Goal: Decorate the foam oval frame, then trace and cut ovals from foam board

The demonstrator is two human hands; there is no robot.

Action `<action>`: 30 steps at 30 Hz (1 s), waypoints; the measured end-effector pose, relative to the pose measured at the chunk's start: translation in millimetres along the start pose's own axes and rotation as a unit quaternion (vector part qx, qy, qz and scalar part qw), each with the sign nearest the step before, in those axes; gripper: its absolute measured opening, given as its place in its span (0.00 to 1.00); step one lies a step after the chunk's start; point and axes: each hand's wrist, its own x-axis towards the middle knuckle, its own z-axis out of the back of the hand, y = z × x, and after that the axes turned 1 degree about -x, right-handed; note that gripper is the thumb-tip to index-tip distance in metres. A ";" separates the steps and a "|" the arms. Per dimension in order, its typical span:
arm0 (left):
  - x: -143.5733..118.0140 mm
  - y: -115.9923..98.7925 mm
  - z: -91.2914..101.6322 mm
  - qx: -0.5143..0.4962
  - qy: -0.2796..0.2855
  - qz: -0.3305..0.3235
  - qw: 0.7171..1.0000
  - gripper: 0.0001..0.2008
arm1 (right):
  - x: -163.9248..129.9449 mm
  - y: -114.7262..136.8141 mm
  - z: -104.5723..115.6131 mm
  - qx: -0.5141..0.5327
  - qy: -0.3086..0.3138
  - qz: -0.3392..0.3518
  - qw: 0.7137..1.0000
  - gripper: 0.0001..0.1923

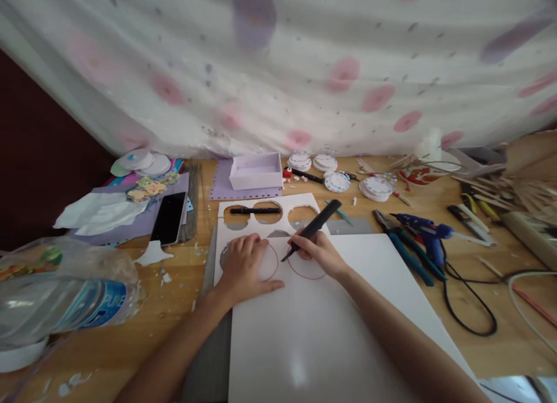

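A large white foam board (pixel 304 333) lies in front of me, with two red circle outlines drawn near its far part. My left hand (pixel 246 263) presses flat on the board over the left circle, thumb and fingers spread. In my right hand (pixel 319 252) is a black craft knife (pixel 319 220), gripped like a pen. Its thin tip points down and left, between the two circles; whether it touches the surface I cannot tell. Beyond my hands, a strip of the white board has round holes cut out, and a black marker (pixel 255 211) lies across them.
Left are a clear water bottle (pixel 65 298), a phone (pixel 169 217) and paper scraps. Behind stand a lilac box (pixel 256 171) and stacks of paper discs (pixel 376 188). Pliers (pixel 409 249), a blue glue gun (pixel 429 234) with its cord, and a utility cutter (pixel 467 223) lie right.
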 end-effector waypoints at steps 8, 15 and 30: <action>1.0 1.8 0.6 -0.035 -0.006 0.012 0.999 0.41 | 16.7 -3.3 -5.6 -0.106 -0.063 0.086 0.989 0.20; -7.4 5.3 1.3 -0.040 0.000 -0.001 0.999 0.38 | -1.0 -13.6 -2.9 -0.072 -0.148 0.086 0.983 0.18; -10.4 6.3 -0.7 -0.018 0.042 -0.036 0.998 0.33 | -28.2 -16.1 -34.5 -0.268 -0.145 0.135 0.943 0.06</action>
